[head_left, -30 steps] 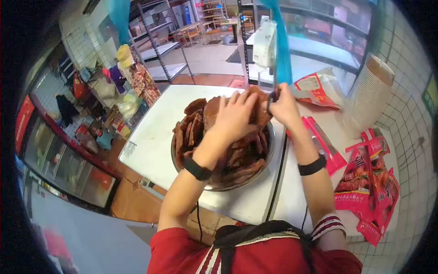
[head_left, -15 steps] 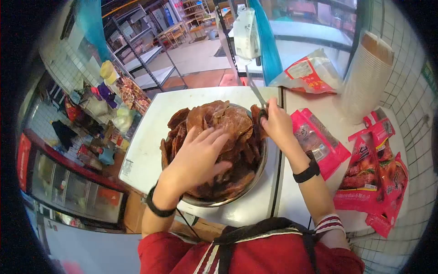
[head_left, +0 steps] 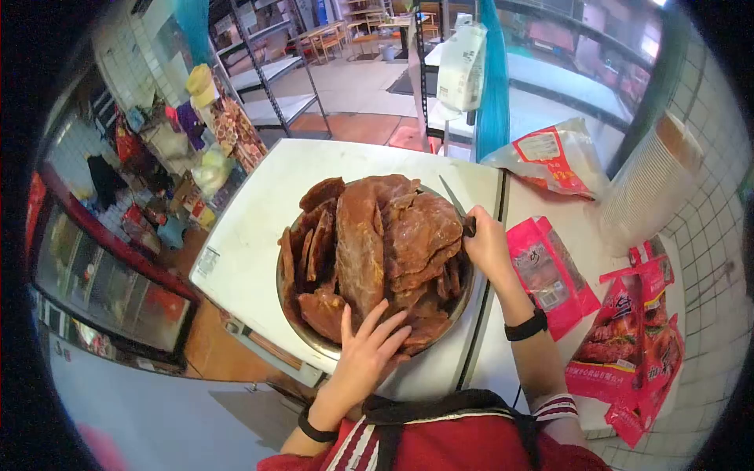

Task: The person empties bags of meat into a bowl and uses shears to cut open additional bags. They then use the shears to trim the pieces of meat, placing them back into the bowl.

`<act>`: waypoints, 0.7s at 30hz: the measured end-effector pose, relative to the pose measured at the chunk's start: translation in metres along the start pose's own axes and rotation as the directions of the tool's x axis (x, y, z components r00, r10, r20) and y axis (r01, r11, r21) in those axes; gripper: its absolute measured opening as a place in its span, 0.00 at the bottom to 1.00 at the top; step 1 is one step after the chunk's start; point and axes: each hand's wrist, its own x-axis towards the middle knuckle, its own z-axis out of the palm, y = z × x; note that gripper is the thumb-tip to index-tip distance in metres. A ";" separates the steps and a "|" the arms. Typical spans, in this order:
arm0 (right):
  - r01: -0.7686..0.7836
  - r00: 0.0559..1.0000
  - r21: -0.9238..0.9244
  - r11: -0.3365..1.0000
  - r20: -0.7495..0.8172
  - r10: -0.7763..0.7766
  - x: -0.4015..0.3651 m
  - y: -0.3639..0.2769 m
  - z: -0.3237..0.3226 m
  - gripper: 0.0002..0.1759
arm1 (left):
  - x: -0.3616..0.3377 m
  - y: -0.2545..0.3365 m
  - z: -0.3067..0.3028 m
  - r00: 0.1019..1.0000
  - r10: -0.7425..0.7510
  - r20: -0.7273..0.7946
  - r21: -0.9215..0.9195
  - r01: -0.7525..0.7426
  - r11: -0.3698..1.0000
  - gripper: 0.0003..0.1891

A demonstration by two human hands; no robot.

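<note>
The right hand (head_left: 488, 245) was clenched around the dark handle of a bladed tool (head_left: 454, 196) at the far right of the metal bowl (head_left: 305, 336), the blade angled up and away, probably so that its point stayed clear of the other hand. The left hand (head_left: 365, 353) grasped nothing visible; its fingers lay spread over the near rim and the brown meat pieces (head_left: 360, 243), perhaps to steady them (how hard they pressed, one could not tell). The meat was heaped in the bowl, broad slabs on top and thinner pieces on edge at the left, likely because there was little room to lie flat. The bowl stood on the white table (head_left: 251, 216), close to the body, seemingly for easy reach, with pink packets (head_left: 550, 275) off to the right.
</note>
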 end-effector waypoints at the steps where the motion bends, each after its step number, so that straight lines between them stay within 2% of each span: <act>1: 0.020 1.000 0.020 1.000 -0.015 -0.019 0.000 0.001 -0.001 0.12 | -0.001 -0.002 0.004 1.000 -0.010 -0.009 -0.013 0.010 1.000 0.19; 6: 0.022 0.999 0.020 1.000 -0.047 -0.021 -0.001 0.006 0.006 0.13 | -0.002 -0.002 0.009 0.993 -0.046 -0.105 -0.059 0.040 0.997 0.19; 9: 0.046 0.995 0.008 0.999 -0.092 -0.045 -0.007 0.013 0.014 0.09 | -0.005 0.000 0.010 0.986 -0.057 -0.157 -0.053 0.049 0.997 0.18; 11: 0.102 0.991 0.142 0.985 -0.104 -0.088 -0.012 0.026 0.014 0.09 | -0.008 -0.001 0.015 0.983 -0.051 -0.179 -0.066 0.040 0.997 0.17; 12: 0.049 0.998 0.227 0.973 -0.060 -0.036 -0.020 0.019 0.002 0.10 | -0.010 0.000 0.015 0.980 -0.046 -0.195 -0.046 0.038 0.998 0.18; 13: 0.037 0.996 0.212 0.976 -0.084 -0.019 -0.030 0.020 0.000 0.10 | -0.015 0.001 0.016 0.982 -0.016 -0.190 -0.054 0.006 0.999 0.18; 15: 0.085 0.969 0.453 0.888 -0.244 0.032 -0.045 0.033 -0.014 0.11 | -0.015 0.004 0.026 0.965 -0.051 -0.257 0.027 0.060 0.998 0.20; 17: 0.032 0.991 0.255 0.966 -0.134 0.002 -0.079 0.051 -0.040 0.11 | -0.015 0.013 0.025 0.956 -0.087 -0.279 0.055 0.106 0.993 0.23; 19: -0.165 0.982 0.262 0.951 0.138 0.133 -0.127 0.045 -0.072 0.12 | -0.015 0.033 0.017 0.924 -0.118 -0.364 -0.023 0.117 0.993 0.22; 21: -0.336 0.925 0.309 0.890 0.287 0.250 -0.173 0.044 -0.097 0.14 | -0.019 0.047 0.013 0.889 -0.049 -0.455 -0.099 0.004 0.995 0.20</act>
